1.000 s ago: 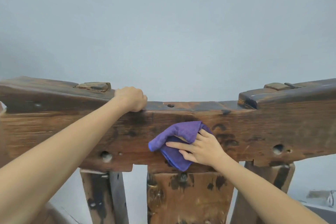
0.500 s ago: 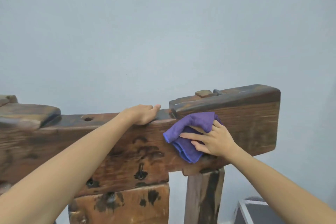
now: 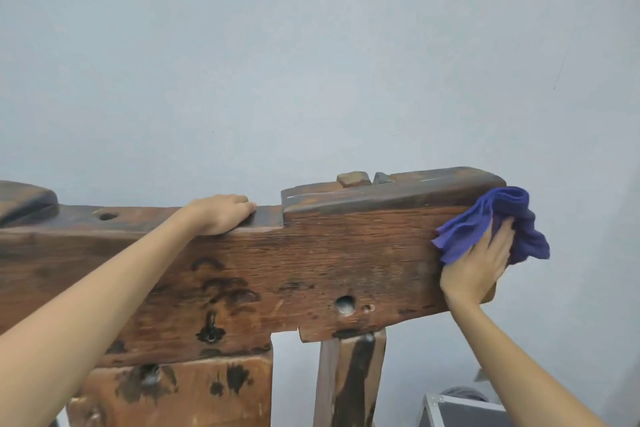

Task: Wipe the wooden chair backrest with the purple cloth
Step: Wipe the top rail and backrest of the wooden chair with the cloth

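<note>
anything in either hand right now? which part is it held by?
Right hand presses the purple cloth flat against the right end of the backrest, palm over its lower-left part. No curled grip visible. Left hand rests on the backrest's top edge, holding nothing.

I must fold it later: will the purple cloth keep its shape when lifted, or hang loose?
Probably loose: the purple cloth bunches in soft folds under the right hand and droops past the backrest end. It looks thin, so likely light.
</note>
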`<state>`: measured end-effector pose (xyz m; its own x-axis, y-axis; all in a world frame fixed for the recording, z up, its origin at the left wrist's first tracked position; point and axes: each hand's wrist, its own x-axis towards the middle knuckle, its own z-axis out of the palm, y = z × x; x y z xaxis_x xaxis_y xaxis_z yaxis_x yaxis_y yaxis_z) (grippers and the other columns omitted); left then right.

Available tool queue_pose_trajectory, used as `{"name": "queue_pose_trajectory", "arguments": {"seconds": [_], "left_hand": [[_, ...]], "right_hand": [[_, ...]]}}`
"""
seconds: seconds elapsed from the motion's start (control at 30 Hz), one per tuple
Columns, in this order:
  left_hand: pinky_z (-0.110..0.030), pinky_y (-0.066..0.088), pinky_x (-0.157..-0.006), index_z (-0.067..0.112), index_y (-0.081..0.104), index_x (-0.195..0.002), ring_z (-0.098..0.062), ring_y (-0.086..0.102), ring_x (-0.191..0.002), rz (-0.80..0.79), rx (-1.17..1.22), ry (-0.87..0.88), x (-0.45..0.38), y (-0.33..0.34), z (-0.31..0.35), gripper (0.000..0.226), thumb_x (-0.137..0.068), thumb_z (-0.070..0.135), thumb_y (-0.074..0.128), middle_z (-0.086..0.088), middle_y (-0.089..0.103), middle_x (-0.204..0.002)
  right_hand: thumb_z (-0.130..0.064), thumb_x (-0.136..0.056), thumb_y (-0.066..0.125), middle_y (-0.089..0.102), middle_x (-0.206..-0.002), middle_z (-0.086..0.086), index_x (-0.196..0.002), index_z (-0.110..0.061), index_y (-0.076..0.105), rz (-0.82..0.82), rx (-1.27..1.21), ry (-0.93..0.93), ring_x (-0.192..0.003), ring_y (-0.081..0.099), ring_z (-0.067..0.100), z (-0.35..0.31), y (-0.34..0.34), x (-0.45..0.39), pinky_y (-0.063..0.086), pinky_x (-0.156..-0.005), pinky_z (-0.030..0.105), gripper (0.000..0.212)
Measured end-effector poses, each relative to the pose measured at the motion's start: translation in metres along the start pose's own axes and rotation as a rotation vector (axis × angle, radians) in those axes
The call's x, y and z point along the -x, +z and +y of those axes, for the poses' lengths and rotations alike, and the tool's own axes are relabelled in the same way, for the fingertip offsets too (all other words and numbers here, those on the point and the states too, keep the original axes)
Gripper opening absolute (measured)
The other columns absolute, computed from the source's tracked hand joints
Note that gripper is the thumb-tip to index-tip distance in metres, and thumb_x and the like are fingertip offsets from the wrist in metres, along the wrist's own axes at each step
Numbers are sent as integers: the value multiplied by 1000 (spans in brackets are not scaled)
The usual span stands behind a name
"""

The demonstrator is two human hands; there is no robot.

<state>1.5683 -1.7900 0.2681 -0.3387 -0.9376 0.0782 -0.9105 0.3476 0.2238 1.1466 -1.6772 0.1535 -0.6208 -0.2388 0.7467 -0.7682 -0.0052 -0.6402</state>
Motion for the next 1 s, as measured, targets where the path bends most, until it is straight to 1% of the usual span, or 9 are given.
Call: {"name": "queue_pose_trajectory", "arguments": {"seconds": [0.1, 0.23, 0.4, 0.5, 0.6, 0.7, 0.83, 0.93, 1.0], "left_hand": [[-46, 38, -108, 22, 55, -102, -28, 55, -116, 1, 0, -29, 4, -1, 4, 39, -105, 45, 24, -8, 62, -129], [-46, 40, -106, 17, 58, -110, -28, 54, -115, 12, -15, -49, 8, -1, 10, 44, -104, 43, 23, -8, 61, -130], [-45, 40, -105, 18, 59, -110, -30, 54, -116, 17, -16, -68, 10, -3, 12, 43, -102, 44, 25, -10, 61, -133], [-44, 41, -104, 19, 59, -104, -30, 55, -114, 25, -5, -74, 13, -5, 12, 40, -100, 45, 29, -10, 62, -131], [-45, 41, -105, 22, 58, -93, -31, 56, -114, 24, 20, -64, 16, -9, 10, 36, -98, 46, 31, -12, 63, -130], [-44, 39, -107, 21, 63, -98, -30, 56, -119, 5, 63, -37, 19, -10, 7, 40, -99, 48, 33, -11, 61, -135], [-45, 37, -110, 19, 63, -110, -30, 53, -125, 6, 93, -34, 15, -5, 0, 44, -102, 48, 32, -9, 59, -140], [-47, 38, -108, 24, 60, -103, -30, 55, -121, 33, 74, -35, 7, -1, 0, 39, -101, 49, 30, -8, 61, -136], [-47, 40, -107, 22, 61, -102, -30, 56, -116, 42, 59, -47, 4, 1, 2, 41, -100, 48, 30, -8, 63, -130]], "right_hand": [[-34, -97, 44, 20, -171, 15, -164, -15, 14, 88, -155, 393, -158, 18, 35, -33, 19, 35, 19, -126, 55, 75], [-16, -97, 49, 16, -171, 20, -163, -5, 13, 44, -164, 490, -158, 14, 40, -83, 43, 103, 18, -124, 61, 76], [-30, -85, 56, 14, -168, 15, -161, -29, 16, -264, -137, 71, -156, 10, 38, -149, 57, 203, 4, -126, 50, 87], [-41, -91, 54, 42, -160, 13, -145, -33, 44, -460, -66, -342, -151, 22, 40, -160, 58, 246, 0, -126, 44, 55], [-35, -95, 59, 52, -151, 4, -129, -37, 61, -545, -71, -730, -141, 43, 34, -149, 59, 241, 37, -109, 47, 34], [-38, -97, 61, 66, -140, -4, -132, -43, 65, -633, -1, -1020, -114, 67, 25, -117, 46, 202, 51, -86, 39, 36], [-47, -103, 49, 71, -131, -11, -138, -48, 56, -731, 177, -1071, -103, 74, 20, -57, 13, 140, 55, -87, 35, 35], [-38, -103, 50, 47, -152, -22, -135, -32, 57, -657, 35, -947, -144, 46, 10, 1, -4, 105, 31, -116, 43, 34], [-29, -105, 40, 43, -156, 7, -140, -19, 49, -468, 126, -759, -152, 26, 27, 26, -15, 81, 36, -112, 59, 38]]}}
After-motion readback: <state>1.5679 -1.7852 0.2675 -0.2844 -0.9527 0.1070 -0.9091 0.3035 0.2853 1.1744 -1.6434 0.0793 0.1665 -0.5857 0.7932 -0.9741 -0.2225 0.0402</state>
